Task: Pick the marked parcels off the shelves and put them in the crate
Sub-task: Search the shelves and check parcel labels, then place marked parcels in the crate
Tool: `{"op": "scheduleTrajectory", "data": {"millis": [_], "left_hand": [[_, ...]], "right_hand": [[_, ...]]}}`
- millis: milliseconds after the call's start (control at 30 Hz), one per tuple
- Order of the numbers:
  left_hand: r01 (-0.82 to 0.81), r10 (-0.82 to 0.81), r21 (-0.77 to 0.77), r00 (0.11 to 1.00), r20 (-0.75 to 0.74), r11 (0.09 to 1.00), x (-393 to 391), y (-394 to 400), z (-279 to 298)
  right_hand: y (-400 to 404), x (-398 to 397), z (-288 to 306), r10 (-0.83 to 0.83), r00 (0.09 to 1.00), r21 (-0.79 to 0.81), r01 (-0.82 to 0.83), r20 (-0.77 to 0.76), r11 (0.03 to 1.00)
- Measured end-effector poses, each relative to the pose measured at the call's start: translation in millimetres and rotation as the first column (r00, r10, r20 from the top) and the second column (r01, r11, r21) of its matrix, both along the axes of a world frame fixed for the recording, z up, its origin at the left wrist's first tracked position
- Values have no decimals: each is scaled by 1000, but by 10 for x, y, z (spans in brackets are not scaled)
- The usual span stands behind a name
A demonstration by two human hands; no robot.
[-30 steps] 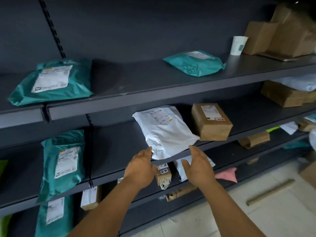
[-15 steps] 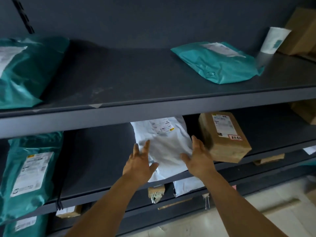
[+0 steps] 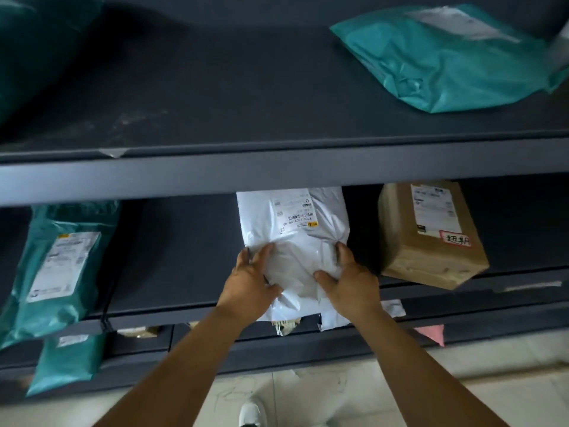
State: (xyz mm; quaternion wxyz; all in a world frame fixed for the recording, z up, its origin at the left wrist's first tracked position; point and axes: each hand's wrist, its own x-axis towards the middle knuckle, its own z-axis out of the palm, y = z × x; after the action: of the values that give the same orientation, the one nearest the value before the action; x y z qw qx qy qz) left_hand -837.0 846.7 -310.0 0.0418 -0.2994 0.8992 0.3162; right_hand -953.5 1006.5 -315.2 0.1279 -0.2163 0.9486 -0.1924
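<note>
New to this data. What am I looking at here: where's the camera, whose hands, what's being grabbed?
There is no robot: a person wears one wide-angle camera on the head, looking down at their own arms. The left hand and right hand grip the two sides of a white parcel on the middle shelf. Beside it to the right lies a brown box, and to the left a teal mailer. Another teal bag lies on the shelf above. No crate is in view.
</note>
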Motion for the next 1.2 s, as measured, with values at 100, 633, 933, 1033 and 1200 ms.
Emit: {"op": "scheduleTrajectory", "data": {"millis": [100, 633, 933, 1033, 1200], "left_hand": [[-73, 73, 6, 997, 11, 997, 16, 105, 12], [-263, 275, -157, 959, 61, 952, -314, 341, 280], [-56, 9, -186, 970, -244, 981, -1044, 1330, 689], [54, -75, -103, 975, -208, 993, -1293, 1621, 649], [23, -10, 122, 994, -105, 992, -1498, 1863, 536]], "right_hand": [[70, 7, 13, 62, 998, 6, -62, -14, 998], [118, -300, 292, 263, 959, -16, -263, 107, 965], [1015, -735, 929, 26, 956, -242, -100, -291, 965], [1387, -1010, 860, -117, 969, -264, 57, -218, 963], [1720, -1172, 574, -225, 967, -304, 251, 117, 919]]}}
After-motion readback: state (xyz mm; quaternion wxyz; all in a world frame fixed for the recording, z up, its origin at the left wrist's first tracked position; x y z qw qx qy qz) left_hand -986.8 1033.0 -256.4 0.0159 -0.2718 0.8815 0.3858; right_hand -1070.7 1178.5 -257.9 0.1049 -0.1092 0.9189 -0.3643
